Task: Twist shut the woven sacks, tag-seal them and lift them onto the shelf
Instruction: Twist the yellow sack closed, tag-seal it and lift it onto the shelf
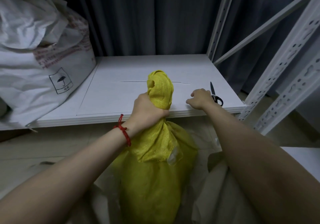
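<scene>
While left grip [149, 109] clenches the twisted neck of the yellow sack [152, 180], standing on floor [34, 147] just below shelf [121, 94] front edge, right grip [200, 99] rests on shelf w/ fingers curled, next to scissors [212, 89]; can't tell if it's holding anything. White sack [43, 59] sits on shelf, left side.

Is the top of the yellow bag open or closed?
Closed, held shut: the left hand grips the bunched neck of the yellow sack. No tie shows.
</scene>
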